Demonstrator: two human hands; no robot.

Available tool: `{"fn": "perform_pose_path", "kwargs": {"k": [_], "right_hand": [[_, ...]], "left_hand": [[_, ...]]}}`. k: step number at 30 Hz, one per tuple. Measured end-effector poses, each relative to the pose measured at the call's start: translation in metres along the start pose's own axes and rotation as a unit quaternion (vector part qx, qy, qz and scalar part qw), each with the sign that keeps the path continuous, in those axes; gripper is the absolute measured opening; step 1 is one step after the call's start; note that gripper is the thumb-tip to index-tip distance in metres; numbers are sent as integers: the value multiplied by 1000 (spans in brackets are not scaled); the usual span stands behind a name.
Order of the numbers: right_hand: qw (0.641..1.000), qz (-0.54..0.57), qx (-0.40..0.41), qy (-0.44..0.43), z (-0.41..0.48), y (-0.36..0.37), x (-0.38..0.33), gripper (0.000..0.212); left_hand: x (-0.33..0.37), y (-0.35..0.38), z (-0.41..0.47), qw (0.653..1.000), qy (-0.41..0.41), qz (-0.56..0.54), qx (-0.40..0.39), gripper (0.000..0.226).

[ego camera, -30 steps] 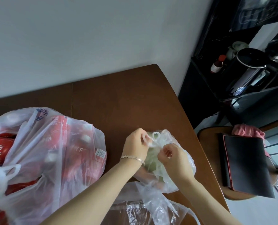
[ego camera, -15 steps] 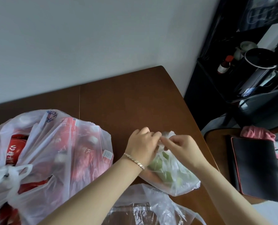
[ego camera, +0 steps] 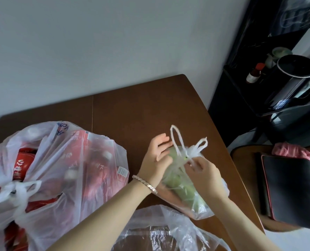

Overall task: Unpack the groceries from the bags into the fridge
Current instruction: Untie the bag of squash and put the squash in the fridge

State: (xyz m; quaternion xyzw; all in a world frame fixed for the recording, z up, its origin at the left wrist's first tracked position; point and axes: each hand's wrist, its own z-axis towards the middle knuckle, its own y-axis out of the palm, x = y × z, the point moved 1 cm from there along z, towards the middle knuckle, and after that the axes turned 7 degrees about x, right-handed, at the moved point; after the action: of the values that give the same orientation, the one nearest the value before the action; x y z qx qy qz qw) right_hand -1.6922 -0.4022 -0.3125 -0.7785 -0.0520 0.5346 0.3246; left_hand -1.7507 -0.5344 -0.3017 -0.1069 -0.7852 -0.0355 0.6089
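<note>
A small clear plastic bag (ego camera: 196,200) with green produce inside lies on the brown table (ego camera: 132,113). Its two twisted white handles (ego camera: 179,140) stick up from a knot. My right hand (ego camera: 203,174) pinches the bag just below the knot. My left hand (ego camera: 156,156) rests against the bag's left side, fingers loosely spread beside the taller handle. A large white bag (ego camera: 56,171) full of red packages sits at the left, its handles tied.
A third, crumpled clear bag (ego camera: 165,230) lies at the table's near edge under my arms. Right of the table stands a round stool (ego camera: 245,153) carrying a black folder (ego camera: 292,189) and pink cloth. A dark shelf (ego camera: 259,87) holds a kettle and bottle.
The small bag's handles have come loose and now stand up from the knot. My left hand has opened and let go; my right hand still pinches the bag.
</note>
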Motion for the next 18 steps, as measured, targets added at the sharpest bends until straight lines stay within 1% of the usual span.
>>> {"fn": "perform_pose_path", "kwargs": {"k": [1, 2, 3, 4, 5, 6, 7, 8, 9, 11, 12, 13, 14, 16, 17, 18], "right_hand": [[999, 36, 20, -1, 0, -1, -2, 21], [998, 56, 32, -3, 0, -3, -3, 16], [998, 56, 36, -7, 0, -6, -4, 13], [998, 49, 35, -19, 0, -8, -1, 12], [998, 36, 32, -31, -2, -11, 1, 12], [998, 28, 42, -45, -4, -14, 2, 11], [996, 28, 65, -53, -6, -18, 2, 11], [993, 44, 101, -47, -7, -24, 4, 10], [987, 72, 140, -20, -5, -29, 7, 13], [966, 137, 208, 73, 5, -43, 16, 23], [950, 168, 235, 121, 12, -51, 21, 27], [930, 206, 258, 164, 17, -59, 23, 28], [904, 256, 279, 198, 22, -67, 24, 27], [835, 396, 299, 239, 26, -81, 15, 28], [802, 463, 293, 235, 26, -88, 8, 28], [780, 525, 269, 210, 26, -95, 0, 27]], "left_hand": [[-1, 3, -3, 995, 3, 94, -22, 65], [-2, 6, -5, 980, 4, 193, -40, 69], [-5, 9, -6, 958, 12, 282, -59, 65], [-5, 13, -9, 934, 24, 350, -72, 55], [-3, 15, -10, 911, 44, 406, -66, 45], [0, 16, -12, 890, 78, 448, -39, 37], [4, 17, -12, 874, 116, 471, 8, 33], [6, 14, -11, 866, 138, 477, 56, 31], [8, 9, -9, 872, 128, 459, 111, 31], [9, -10, 3, 899, 18, 377, 222, 29], [9, -22, 8, 902, -32, 341, 264, 28], [8, -34, 12, 895, -54, 335, 289, 27], [8, -45, 13, 888, -39, 349, 296, 26], [15, -56, 7, 886, 80, 370, 267, 24], [20, -58, 1, 885, 156, 368, 239, 26], [25, -57, -4, 879, 224, 363, 213, 30]]}}
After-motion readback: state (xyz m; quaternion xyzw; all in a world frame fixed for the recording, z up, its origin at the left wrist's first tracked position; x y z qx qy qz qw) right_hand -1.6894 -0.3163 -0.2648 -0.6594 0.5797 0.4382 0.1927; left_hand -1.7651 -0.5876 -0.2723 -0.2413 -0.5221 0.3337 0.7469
